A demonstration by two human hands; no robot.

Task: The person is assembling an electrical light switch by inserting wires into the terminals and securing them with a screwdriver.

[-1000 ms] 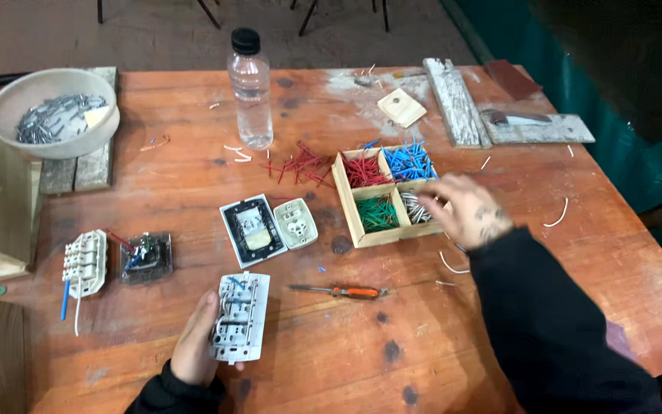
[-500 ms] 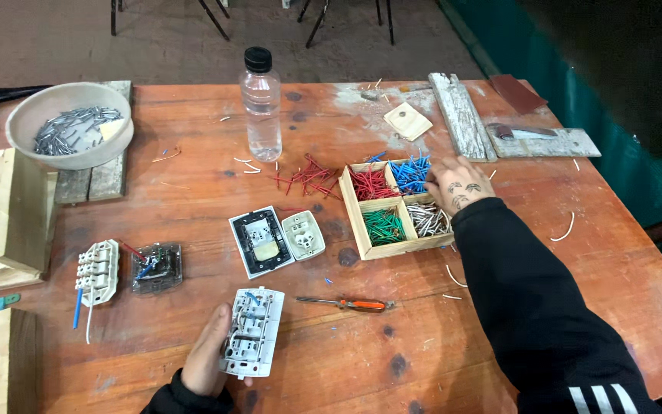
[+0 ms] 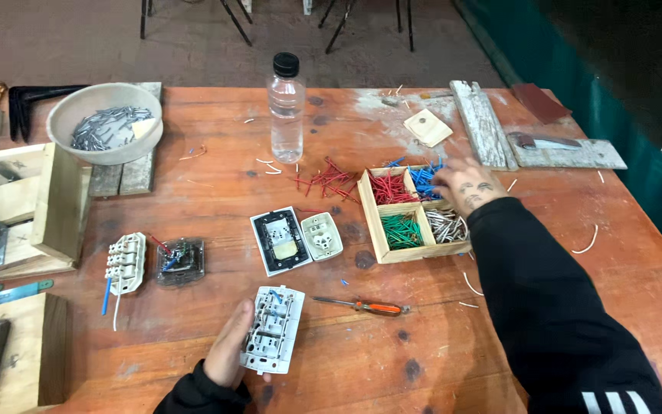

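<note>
My left hand (image 3: pixel 227 354) grips the left edge of a white switch module (image 3: pixel 272 328) lying back-up on the wooden table (image 3: pixel 193 192), with short wires in its terminals. My right hand (image 3: pixel 465 186) reaches over a small wooden box (image 3: pixel 388 254) split into compartments of red, blue, green and white wire pieces. Its fingers are at the blue compartment (image 3: pixel 423 180); whether they pinch a wire is hidden. An orange-handled screwdriver (image 3: pixel 362 306) lies right of the module.
A socket plate (image 3: pixel 280 239) and white insert (image 3: pixel 322 235) lie mid-table, a clear module (image 3: pixel 179 261) and white terminal block (image 3: pixel 127 263) to the left. A plastic bottle (image 3: pixel 286 107), a bowl of metal pieces (image 3: pixel 105 123), loose red wires (image 3: pixel 327 181) and wood blocks (image 3: pixel 63 201) surround them.
My right hand has moved from the box's right side up and left to the blue compartment. My left hand keeps hold of the switch module.
</note>
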